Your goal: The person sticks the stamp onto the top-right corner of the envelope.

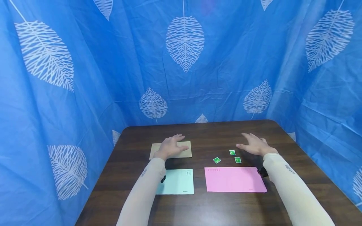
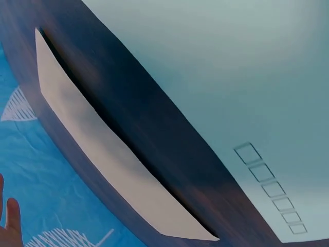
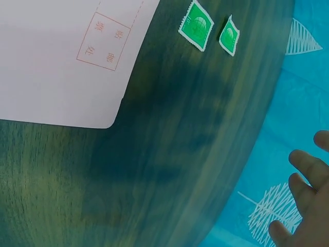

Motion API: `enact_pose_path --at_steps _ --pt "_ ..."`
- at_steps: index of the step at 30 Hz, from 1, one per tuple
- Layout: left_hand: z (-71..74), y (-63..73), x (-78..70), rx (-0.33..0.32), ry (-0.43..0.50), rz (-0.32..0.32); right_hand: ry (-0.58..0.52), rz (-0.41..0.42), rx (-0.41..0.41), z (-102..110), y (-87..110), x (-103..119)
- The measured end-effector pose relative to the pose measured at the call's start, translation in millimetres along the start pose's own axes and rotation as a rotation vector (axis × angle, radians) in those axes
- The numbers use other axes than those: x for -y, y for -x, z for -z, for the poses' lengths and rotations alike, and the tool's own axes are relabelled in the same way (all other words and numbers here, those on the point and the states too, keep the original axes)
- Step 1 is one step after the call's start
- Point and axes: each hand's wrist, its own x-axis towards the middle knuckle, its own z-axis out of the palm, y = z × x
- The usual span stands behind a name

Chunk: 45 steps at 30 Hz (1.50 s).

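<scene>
My left hand (image 1: 171, 147) hovers with fingers spread, overlapping the tan envelope (image 1: 185, 153) in the head view. Below its wrist lies a mint-green envelope (image 1: 179, 183) with a stamp box at its upper right. My right hand (image 1: 254, 145) is held over the table's right side, fingers extended and holding nothing. Left of it lie three green postage stamps with white perforated edges: one upper stamp (image 1: 232, 153), one lower right stamp (image 1: 238, 160) and one left stamp (image 1: 216, 160). A pink envelope (image 1: 234, 180) lies nearer the front; printed boxes show at its upper left.
The dark wood table (image 1: 209, 135) has rounded far corners. A blue curtain (image 1: 121, 62) with white leaf prints surrounds it at the back and both sides. Dark wrist cameras sit under both cream sleeves (image 1: 294, 188).
</scene>
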Motion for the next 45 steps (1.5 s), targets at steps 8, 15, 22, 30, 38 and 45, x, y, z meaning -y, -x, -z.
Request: enact_pose_path --at_steps 8,15,22,30,38,45 --pt "-7.5 -0.8 -12.7 0.009 0.022 -0.069 -0.001 -0.003 0.02 -1.0 3.3 -0.8" --pt "-10.9 3.6 -21.7 0.032 0.05 -0.06 0.002 0.008 0.025 -2.5 5.4 -1.9" --pt "-17.0 7.4 -29.2 0.059 0.078 -0.076 0.007 -0.013 0.034 -7.6 6.3 -3.1" --pt "-27.3 7.1 -38.0 0.062 0.039 -0.122 -0.009 -0.032 0.041 -10.1 5.0 -0.4" --pt "-36.6 9.7 -50.7 0.104 -0.008 -0.151 -0.016 -0.023 0.045 -15.0 4.2 -1.6" --pt "-41.5 9.9 -52.0 0.132 0.006 -0.139 -0.012 -0.026 0.043 -18.0 5.9 -1.1"
